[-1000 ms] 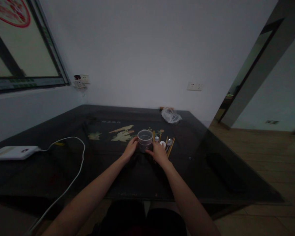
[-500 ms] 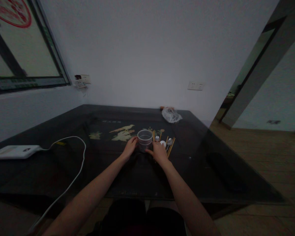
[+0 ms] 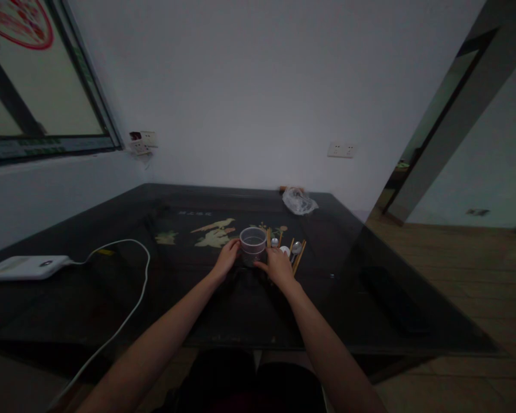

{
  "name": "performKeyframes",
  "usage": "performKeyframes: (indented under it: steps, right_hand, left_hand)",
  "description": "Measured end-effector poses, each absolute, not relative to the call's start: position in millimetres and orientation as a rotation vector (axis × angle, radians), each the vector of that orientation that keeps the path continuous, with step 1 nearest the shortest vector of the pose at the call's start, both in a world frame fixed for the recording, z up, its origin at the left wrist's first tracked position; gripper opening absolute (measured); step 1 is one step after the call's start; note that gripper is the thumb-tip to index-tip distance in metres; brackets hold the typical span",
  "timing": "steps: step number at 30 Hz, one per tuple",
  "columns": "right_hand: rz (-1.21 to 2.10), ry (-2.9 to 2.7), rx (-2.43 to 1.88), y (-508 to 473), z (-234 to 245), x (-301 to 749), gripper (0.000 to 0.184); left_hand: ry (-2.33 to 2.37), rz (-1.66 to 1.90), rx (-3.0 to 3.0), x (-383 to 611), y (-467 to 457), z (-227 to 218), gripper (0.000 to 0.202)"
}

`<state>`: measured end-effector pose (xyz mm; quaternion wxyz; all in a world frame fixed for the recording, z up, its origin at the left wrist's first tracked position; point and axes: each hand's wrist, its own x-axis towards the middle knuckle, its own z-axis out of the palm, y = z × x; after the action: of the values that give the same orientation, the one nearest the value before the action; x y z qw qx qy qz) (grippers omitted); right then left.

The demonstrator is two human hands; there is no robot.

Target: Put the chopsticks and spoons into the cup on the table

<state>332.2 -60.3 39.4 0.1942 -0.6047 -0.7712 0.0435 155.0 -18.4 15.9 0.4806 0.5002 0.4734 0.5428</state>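
our left hand [image 3: 227,259] and right hand [image 3: 279,267] curved cup-wide, holding opposite sides of the clear cup [image 3: 253,250], mouth up, axis vertical, on the dark table [image 3: 189,321] beside spoons [image 3: 297,248], all placed as half a second ago

Dim light on my feed now: a glossy black counter [image 3: 339,298] meeting a plain pale wall [image 3: 241,86], a dark-framed glass window [image 3: 64,86] up left, brown plank flooring [image 3: 456,275] off to the right.
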Motion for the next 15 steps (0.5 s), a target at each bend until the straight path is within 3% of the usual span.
performKeyframes:
  steps: [15]
  right_hand:
    - [0.120, -2.149, -1.687, -60.5, 45.4, 338.7, 0.053]
  left_hand:
    - [1.178, 1.320, 1.248, 151.3, -20.2, 23.2, 0.027]
